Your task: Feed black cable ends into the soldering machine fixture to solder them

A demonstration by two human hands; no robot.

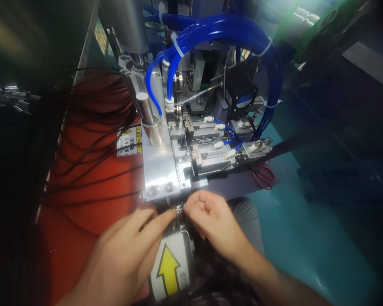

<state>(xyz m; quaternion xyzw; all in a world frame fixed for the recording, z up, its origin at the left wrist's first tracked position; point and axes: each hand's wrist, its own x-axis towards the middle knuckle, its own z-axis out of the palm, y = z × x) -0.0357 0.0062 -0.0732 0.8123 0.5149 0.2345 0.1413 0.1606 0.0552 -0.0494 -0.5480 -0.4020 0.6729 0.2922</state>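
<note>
The tiny wires (pixel 180 208) are hard to make out. They sit between the tips of the two hands, just below the near end of a shiny metal plate (pixel 161 170). I can see a bit of red and some pale, thin strands, but the fingers cover the rest.

The right hand (pixel 214 219) has its thumb and pointing finger pressed close together, pinching the wires. Its other fingers curl in. The left hand (pixel 124 244) reaches in from the other side. One long fingertip touches the wires, but the hand hides its other fingertips, so I cannot tell if it is pinching too.

The left hand also covers part of a white sticker (pixel 168 272) with a big yellow arrow. Both arms are cut off at the bottom edge. A grey trouser leg (pixel 249 221) is partly hidden behind the right hand.

Black cords (pixel 98 127) lie over a red table (pixel 72 250), and their left ends fade into the dark. Fat blue tubes (pixel 223 27) loop over the machine, hiding some parts behind them. Red handles (pixel 264 176) show near its right end. The far left is very dark, with blurry shiny bits (pixel 14 97).
</note>
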